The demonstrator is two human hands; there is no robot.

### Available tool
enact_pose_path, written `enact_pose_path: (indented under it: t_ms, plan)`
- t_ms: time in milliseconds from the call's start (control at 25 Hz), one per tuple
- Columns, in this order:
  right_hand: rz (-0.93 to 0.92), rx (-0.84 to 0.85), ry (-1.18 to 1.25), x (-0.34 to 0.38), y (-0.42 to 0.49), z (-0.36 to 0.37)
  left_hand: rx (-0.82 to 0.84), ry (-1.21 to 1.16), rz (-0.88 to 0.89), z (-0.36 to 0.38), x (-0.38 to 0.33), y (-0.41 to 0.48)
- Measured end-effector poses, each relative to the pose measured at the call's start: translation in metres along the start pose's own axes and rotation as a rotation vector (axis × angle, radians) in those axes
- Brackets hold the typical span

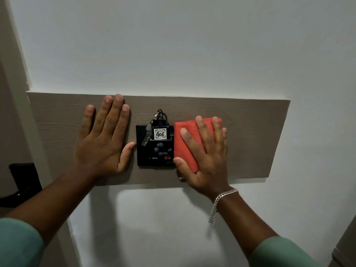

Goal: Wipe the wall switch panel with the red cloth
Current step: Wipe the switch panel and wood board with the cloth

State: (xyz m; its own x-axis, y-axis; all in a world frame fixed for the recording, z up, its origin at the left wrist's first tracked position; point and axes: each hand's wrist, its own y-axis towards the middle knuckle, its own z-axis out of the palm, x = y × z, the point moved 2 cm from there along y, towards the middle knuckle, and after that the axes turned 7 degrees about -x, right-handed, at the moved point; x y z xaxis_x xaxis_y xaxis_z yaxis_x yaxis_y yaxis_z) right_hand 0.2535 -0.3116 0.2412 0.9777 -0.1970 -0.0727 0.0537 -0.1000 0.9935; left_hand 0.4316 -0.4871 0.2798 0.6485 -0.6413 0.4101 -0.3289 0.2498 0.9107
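A black switch panel (154, 153) sits on a brown wood-grain board (250, 135) fixed to the white wall. A key tag marked 406 with a key (159, 132) hangs in its slot. The folded red cloth (185, 143) lies flat against the board and covers the panel's right edge. My right hand (204, 155) presses on the cloth, fingers spread over it. Flat on the board just left of the panel rests my left hand (104, 137), its thumb touching the panel's left edge.
A black door handle and lock plate (23, 180) sit at the left edge on a beige door frame. A grey surface (346, 247) shows at the bottom right corner. White wall lies above and below the board.
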Motion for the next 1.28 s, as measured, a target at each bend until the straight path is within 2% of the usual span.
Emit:
enact_pose_path:
  t_ms: [40,160,200,320,480,640,880,1080,1280]
  plan:
    - [0.035,-0.004,0.002,-0.003,-0.001,-0.003,-0.002,-0.003,-0.004,0.001,0.0,0.0]
    - [0.298,-0.079,0.01,0.014,0.005,0.003,-0.011,-0.003,0.006,0.001,0.002,-0.002]
    - [0.277,-0.083,0.006,0.022,0.007,0.006,-0.008,-0.008,0.009,0.001,0.003,-0.001]
    - [0.059,-0.026,0.035,0.009,0.01,-0.001,-0.004,-0.022,0.003,0.001,0.002,-0.001]
    - [0.2,-0.073,0.058,0.025,0.014,0.003,0.001,-0.041,0.0,0.001,0.003,-0.002]
    - [-0.052,0.064,0.112,0.009,0.026,-0.011,0.014,-0.06,-0.013,0.0,0.002,-0.002]
    - [-0.148,0.15,0.081,0.0,0.033,-0.019,0.018,-0.073,-0.011,0.0,0.003,-0.001]
    - [0.068,0.047,0.12,0.014,0.024,-0.012,0.009,-0.07,-0.009,0.001,0.002,-0.003]
    - [-0.187,0.119,0.063,-0.005,0.03,-0.015,0.001,-0.06,-0.005,0.002,0.003,-0.002]
